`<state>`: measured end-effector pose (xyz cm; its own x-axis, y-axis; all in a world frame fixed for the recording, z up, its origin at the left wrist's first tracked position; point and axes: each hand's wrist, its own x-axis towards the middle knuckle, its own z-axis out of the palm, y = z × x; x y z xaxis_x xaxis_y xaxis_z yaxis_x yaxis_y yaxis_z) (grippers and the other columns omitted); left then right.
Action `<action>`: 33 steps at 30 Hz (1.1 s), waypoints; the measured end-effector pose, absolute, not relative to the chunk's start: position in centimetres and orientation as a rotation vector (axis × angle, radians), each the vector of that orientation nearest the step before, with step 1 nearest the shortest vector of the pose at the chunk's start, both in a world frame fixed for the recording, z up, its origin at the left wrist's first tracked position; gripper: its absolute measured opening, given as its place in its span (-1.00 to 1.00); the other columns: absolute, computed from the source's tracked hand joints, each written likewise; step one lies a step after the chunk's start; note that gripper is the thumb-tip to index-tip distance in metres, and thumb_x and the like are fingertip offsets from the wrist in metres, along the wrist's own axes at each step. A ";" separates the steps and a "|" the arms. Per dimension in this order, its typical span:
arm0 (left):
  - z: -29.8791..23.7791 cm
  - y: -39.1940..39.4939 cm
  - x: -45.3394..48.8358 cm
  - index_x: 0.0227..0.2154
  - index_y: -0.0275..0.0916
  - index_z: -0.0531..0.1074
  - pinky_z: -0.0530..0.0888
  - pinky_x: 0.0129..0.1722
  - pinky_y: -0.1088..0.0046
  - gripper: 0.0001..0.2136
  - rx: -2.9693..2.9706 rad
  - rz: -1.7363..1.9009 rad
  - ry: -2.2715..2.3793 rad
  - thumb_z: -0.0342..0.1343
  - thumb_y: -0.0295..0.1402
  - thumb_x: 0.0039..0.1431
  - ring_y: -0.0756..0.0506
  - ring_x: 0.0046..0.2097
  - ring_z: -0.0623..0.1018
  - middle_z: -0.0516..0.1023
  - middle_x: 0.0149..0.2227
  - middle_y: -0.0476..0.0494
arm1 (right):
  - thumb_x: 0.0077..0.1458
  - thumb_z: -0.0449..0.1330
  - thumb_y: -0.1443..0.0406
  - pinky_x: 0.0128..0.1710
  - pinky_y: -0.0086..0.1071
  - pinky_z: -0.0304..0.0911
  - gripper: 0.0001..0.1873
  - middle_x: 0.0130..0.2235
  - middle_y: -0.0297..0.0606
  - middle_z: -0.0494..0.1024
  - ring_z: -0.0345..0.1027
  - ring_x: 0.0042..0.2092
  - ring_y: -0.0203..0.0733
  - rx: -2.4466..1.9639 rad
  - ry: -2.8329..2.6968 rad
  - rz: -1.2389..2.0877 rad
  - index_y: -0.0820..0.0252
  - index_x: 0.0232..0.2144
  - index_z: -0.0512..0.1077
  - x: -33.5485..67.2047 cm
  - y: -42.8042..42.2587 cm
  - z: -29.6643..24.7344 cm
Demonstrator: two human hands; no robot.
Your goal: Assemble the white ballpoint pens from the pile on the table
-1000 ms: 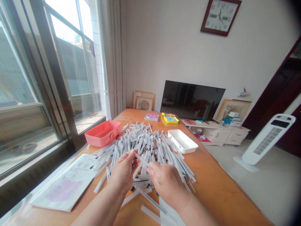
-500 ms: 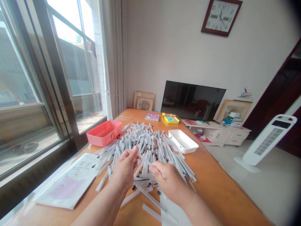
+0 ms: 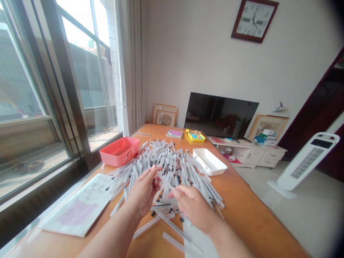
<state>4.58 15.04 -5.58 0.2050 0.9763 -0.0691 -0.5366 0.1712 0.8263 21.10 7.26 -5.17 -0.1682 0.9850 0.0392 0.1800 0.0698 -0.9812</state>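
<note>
Between my two hands runs a translucent white pen barrel (image 3: 166, 181), slanting down to the right. My left hand (image 3: 148, 184) is closed in a pinch on its upper end, thumb on top and index finger extended past it. At the lower end, my right hand (image 3: 192, 204) grips with thumb and fingers, its other fingers curled under. Beneath and beyond both hands spreads a large heap of similar pen barrels (image 3: 158, 156). Small black pieces, cap-like, lie among them. One loose barrel (image 3: 173, 242) lies close to me, by a white sheet (image 3: 196, 242).
A red plastic box (image 3: 119, 152) stands left of the heap, a white tray (image 3: 209, 162) right of it. A paper booklet (image 3: 77, 208) lies at the left table edge. Farther back are a yellow box (image 3: 196, 136), a colourful booklet (image 3: 174, 133) and a pen (image 3: 144, 134).
My left index finger has stretched out to the right over the barrel's upper end. My right fingers have shifted slightly at the lower end. The barrel stays between both hands.
</note>
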 end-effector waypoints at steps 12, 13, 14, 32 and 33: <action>-6.4 15.7 4.6 -0.40 -0.28 0.47 0.06 -0.60 0.60 -0.59 0.921 1.203 0.848 0.23 0.04 0.06 0.12 -0.59 0.05 0.07 -0.63 0.17 | 0.34 -0.03 0.12 -0.44 -0.46 -0.02 -0.60 -0.54 -0.44 0.27 0.12 -0.47 -0.33 -1.426 -1.930 0.558 0.17 -0.48 0.33 21.6 6.8 -4.3; -6.3 15.6 4.8 -0.41 -0.28 0.47 0.05 -0.61 0.60 -0.59 0.891 1.206 0.852 0.25 0.03 0.04 0.13 -0.60 0.05 0.08 -0.63 0.17 | 0.34 -0.03 0.14 -0.44 -0.45 -0.03 -0.62 -0.54 -0.43 0.31 0.15 -0.47 -0.33 -1.464 -1.974 0.475 0.16 -0.47 0.34 21.7 6.7 -4.1; -6.2 15.5 4.9 -0.42 -0.28 0.46 0.04 -0.62 0.61 -0.59 0.863 1.208 0.860 0.27 0.02 0.02 0.13 -0.60 0.05 0.09 -0.63 0.17 | 0.34 -0.04 0.15 -0.44 -0.45 -0.03 -0.64 -0.53 -0.41 0.35 0.18 -0.47 -0.32 -1.496 -2.011 0.397 0.16 -0.45 0.35 21.7 6.6 -4.0; -4.3 14.7 3.5 -0.20 -0.27 0.51 0.27 -0.49 0.60 -0.75 0.817 1.062 0.498 0.27 -0.22 0.13 0.10 -0.51 0.28 0.34 -0.51 0.03 | 0.27 0.07 0.02 -0.60 -0.47 -0.16 -0.57 -0.71 -0.57 0.09 -0.19 -0.64 -0.42 -0.992 -1.193 1.491 0.28 -0.26 0.48 22.4 7.2 -5.2; -4.3 14.7 3.7 -0.24 -0.29 0.51 0.26 -0.50 0.60 -0.76 0.826 1.073 0.503 0.28 -0.22 0.12 0.10 -0.51 0.28 0.34 -0.51 0.03 | 0.26 0.09 0.01 -0.60 -0.47 -0.17 -0.57 -0.71 -0.58 0.08 -0.21 -0.65 -0.42 -0.973 -1.164 1.520 0.29 -0.26 0.48 22.5 7.2 -5.2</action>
<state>3.66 14.65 -4.30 0.4115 0.9111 0.0257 -0.5629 0.2319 0.7933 22.47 7.20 -5.21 -0.2281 0.9728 -0.0409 -0.2135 -0.0910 -0.9727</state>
